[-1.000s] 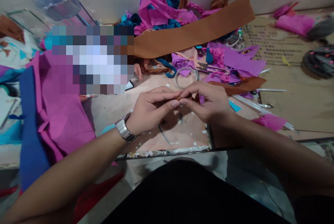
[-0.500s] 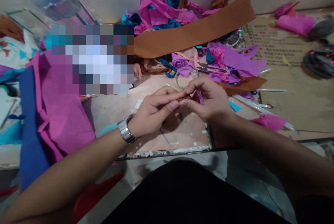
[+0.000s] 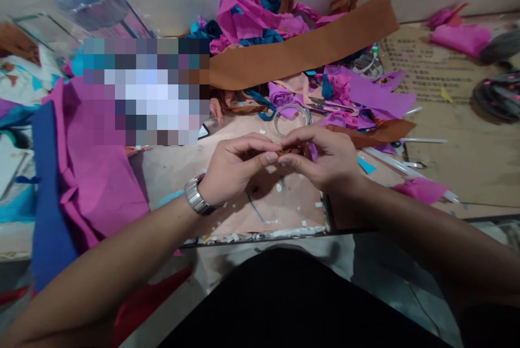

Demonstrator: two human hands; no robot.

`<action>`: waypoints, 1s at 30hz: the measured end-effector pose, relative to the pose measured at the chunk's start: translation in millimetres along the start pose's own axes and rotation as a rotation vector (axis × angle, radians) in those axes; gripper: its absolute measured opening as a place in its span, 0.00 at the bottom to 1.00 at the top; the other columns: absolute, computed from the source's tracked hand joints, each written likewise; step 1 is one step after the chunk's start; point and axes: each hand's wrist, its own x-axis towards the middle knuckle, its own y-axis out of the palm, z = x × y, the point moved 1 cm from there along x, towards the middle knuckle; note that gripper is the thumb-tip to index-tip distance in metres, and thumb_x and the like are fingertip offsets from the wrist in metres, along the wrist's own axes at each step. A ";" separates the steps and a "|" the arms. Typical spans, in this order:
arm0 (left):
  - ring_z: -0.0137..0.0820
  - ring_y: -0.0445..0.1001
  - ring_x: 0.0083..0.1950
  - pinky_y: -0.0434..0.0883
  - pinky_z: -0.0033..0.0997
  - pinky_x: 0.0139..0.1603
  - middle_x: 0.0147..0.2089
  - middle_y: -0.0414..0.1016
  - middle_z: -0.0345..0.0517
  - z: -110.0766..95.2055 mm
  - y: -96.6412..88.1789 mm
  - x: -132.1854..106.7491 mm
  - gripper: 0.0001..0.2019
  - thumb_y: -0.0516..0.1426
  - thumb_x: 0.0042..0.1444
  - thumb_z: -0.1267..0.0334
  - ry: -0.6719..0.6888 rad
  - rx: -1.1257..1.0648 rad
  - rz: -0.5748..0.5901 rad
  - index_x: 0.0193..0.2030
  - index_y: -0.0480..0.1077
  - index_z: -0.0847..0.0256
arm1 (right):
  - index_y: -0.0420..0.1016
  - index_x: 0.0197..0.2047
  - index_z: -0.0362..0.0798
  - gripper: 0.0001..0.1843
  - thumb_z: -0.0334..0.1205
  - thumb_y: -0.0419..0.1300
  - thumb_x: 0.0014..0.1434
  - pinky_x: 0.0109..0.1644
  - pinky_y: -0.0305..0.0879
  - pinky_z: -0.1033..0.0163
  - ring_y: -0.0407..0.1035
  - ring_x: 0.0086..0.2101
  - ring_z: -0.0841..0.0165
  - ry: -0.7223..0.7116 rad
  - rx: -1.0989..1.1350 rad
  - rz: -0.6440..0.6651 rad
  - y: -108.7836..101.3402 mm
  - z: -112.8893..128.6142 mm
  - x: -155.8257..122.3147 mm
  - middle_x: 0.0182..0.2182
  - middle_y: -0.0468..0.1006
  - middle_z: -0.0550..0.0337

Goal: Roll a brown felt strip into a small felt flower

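Both hands pinched a small brown paper piece over the worktable.
Head view: the brown paper piece [image 3: 291,150] looked crumpled and mostly hidden; left hand [image 3: 233,170] and right hand [image 3: 325,158] closed on it, fingertips meeting; tape ring [image 3: 290,118] lay just beyond.

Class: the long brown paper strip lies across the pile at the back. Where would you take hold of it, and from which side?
Pinch the long brown paper strip at its raised right end, coming from the right; that end lies free on top, while its left end runs down among the scraps.
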 end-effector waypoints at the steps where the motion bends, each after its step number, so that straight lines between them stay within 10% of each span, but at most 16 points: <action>1: 0.30 0.81 0.44 0.78 0.30 0.48 0.45 0.85 0.47 0.0 -0.1 0.1 0.06 0.70 0.60 0.60 -0.008 -0.003 0.001 0.42 0.85 0.56 | 0.84 0.43 0.50 0.10 0.41 0.75 0.60 0.37 0.74 0.67 0.79 0.32 0.71 0.002 0.003 -0.005 0.1 -0.3 -0.5 0.35 0.86 0.62; 30: 0.27 0.78 0.42 0.76 0.27 0.47 0.46 0.82 0.45 10.7 1.4 -2.6 0.10 0.68 0.62 0.56 -0.143 -0.240 0.050 0.46 0.80 0.58 | 0.82 0.41 0.48 0.02 0.35 0.69 0.63 0.38 0.72 0.65 0.77 0.33 0.70 -0.101 -0.070 0.040 -6.7 4.3 3.0 0.34 0.85 0.58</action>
